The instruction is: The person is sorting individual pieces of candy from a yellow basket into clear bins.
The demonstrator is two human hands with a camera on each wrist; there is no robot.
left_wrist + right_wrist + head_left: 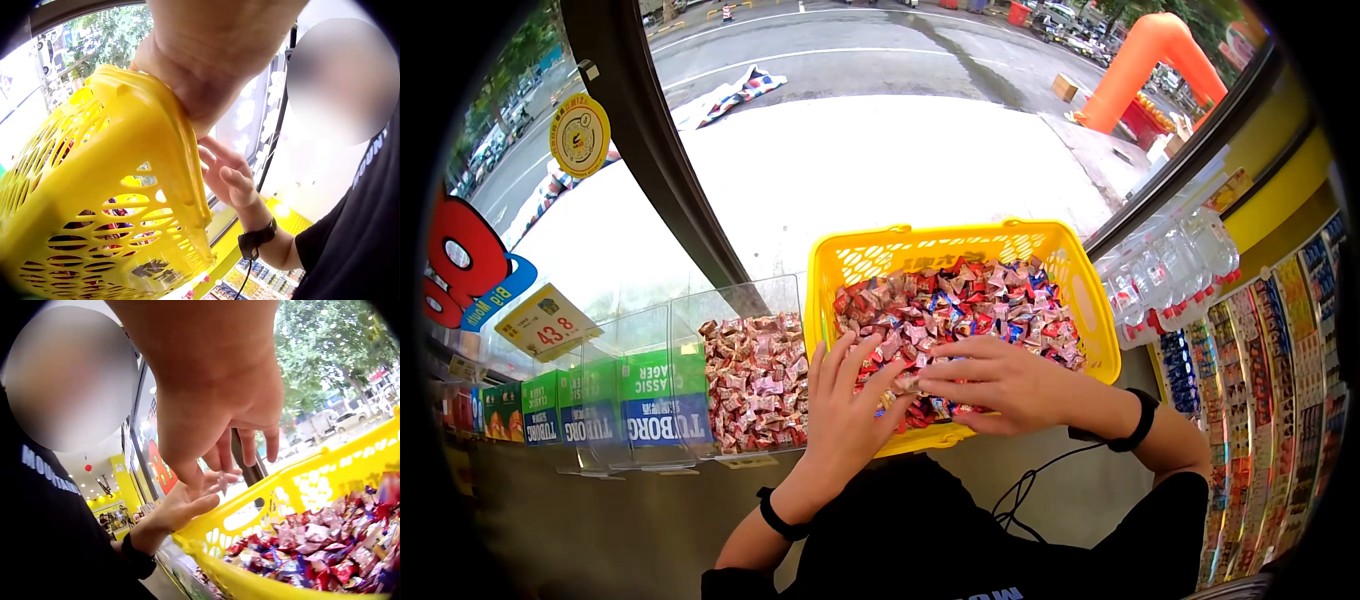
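Observation:
A yellow plastic basket (1095, 325) holds a heap of small wrapped candies (970, 300) in red, pink and blue wrappers. My right hand (1005, 385) is over the basket's near side and pinches one wrapped candy (223, 482) between its fingertips. The left hand (847, 400) hovers at the basket's near left corner, fingers extended and spread, with its fingertips close to the right hand's. From the left wrist view, the basket wall hides most of the candies, and the left forearm covers that hand's fingers.
Left of the basket is a clear bin (755, 385) of pink-and-red wrapped candies. Green and blue beer cartons (662, 395) follow farther left, below a price sign (548, 322). At right are water bottles (1170, 265) and packed shelves (1260, 390). A window frame (640, 110) rises behind.

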